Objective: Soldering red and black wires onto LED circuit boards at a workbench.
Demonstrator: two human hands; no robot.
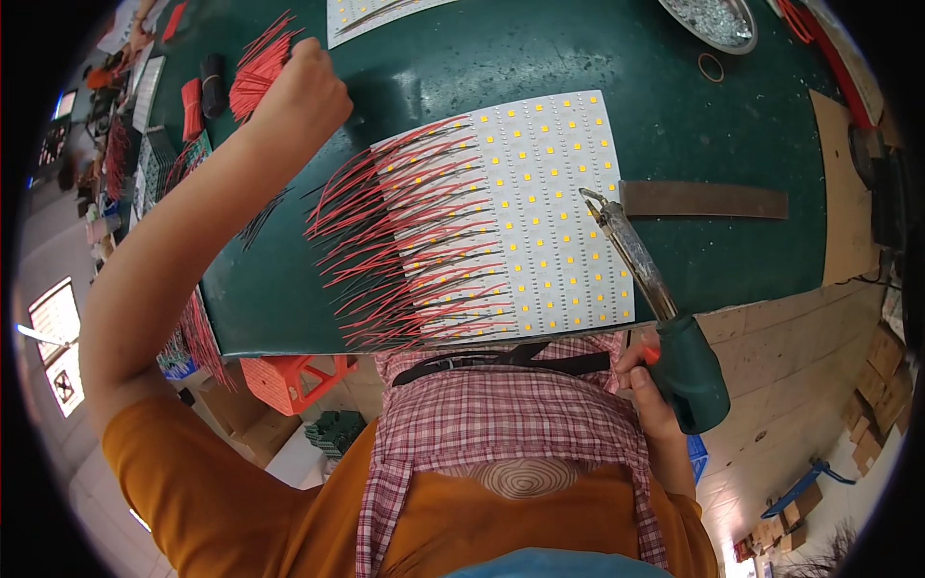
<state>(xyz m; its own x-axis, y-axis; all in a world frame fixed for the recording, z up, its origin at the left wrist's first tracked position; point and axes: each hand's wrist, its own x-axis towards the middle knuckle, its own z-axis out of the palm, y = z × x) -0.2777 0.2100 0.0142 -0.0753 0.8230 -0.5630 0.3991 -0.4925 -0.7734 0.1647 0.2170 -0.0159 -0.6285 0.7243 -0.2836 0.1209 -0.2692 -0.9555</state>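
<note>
My right hand [653, 400] grips the green handle of a soldering gun [644, 265]. Its bent tip lies over the right part of a white LED board [540, 226] dotted with yellow squares. Red and black wires [385, 226] fan out leftward from rows on the board's left half. At the far left, my left hand [310, 89] is closed at the edge of a loose bundle of red wires [255, 82]. Its fingertips are turned away, so whatever they pinch is hidden.
A brown flat strip [708, 200] meets the board's right edge. Beyond lie a metal bowl [713, 21] of small clear pieces, a ring [710, 66] and another LED board [376, 17]. Tied red [192, 111] and black [212, 87] wire bundles sit left. An orange stool [289, 380] stands below the table.
</note>
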